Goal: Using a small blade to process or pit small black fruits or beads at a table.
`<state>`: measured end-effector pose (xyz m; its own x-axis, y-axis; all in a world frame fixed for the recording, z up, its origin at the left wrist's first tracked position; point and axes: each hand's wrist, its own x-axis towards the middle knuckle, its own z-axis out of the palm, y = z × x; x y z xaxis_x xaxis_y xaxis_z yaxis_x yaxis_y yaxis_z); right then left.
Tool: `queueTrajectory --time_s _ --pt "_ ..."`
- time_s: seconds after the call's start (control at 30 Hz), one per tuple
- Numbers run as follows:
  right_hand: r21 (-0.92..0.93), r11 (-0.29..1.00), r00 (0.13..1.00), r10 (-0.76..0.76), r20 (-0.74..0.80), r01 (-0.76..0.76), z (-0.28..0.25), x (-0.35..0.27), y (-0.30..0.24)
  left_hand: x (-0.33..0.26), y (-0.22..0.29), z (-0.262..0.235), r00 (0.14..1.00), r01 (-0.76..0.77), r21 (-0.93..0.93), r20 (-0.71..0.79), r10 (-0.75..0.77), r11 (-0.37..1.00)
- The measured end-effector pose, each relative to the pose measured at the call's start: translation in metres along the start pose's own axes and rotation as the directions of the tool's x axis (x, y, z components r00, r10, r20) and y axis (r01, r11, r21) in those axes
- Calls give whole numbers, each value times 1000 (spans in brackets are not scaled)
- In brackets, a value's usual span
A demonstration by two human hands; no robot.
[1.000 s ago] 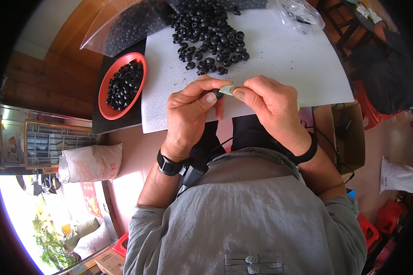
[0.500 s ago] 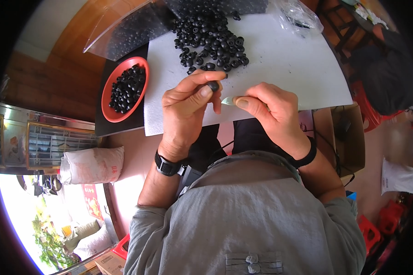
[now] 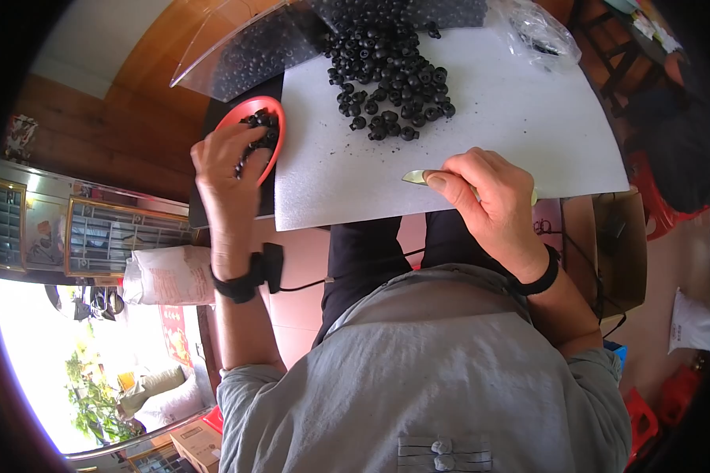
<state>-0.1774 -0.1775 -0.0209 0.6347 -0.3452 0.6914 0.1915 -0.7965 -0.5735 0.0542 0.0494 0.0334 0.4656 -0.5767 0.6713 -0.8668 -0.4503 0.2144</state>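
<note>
My left hand (image 3: 227,169) is over the red oval bowl (image 3: 282,130) at the left, palm down, its fingers apart. Small rounded black pieces (image 3: 270,135) lie in the bowl, partly hidden by this hand; no piece shows between its fingers. In front of my body, above the near edge of the white board, my right hand (image 3: 489,197) is closed around a small knife (image 3: 415,177). The blade points left, with thumb and forefinger close behind it. A heap of rounded black pieces (image 3: 386,75), several with a hole, covers the board's far middle.
The white board (image 3: 331,189) covers most of the table. Behind the bowl stands a clear plastic sheet (image 3: 260,59) at a slant. A crumpled clear bag (image 3: 538,35) lies at the far right. Beside the table, on the right, is a cardboard box (image 3: 623,260).
My left hand has moved left from the middle to the bowl, and the black piece it pinched no longer shows. My right hand still holds the knife. The whole view has shifted slightly.
</note>
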Motion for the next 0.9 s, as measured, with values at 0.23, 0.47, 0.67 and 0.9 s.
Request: queueTrajectory --time_s 0.23,0.47,0.67,0.9 --pt "7 1000 999 -15 -35 15 3 -3 2 12 70 64 964 -166 -252 164 211 953" --pt "-45 998 998 -50 -38 48 2 -5 5 18 73 83 946 -190 -131 240 217 973" --pt "-50 997 998 -55 -32 54 2 -6 7 12 72 78 956 -60 -284 261 137 957" --pt "-72 996 997 -63 -44 59 4 -7 6 6 72 77 957 -69 -319 246 153 945"
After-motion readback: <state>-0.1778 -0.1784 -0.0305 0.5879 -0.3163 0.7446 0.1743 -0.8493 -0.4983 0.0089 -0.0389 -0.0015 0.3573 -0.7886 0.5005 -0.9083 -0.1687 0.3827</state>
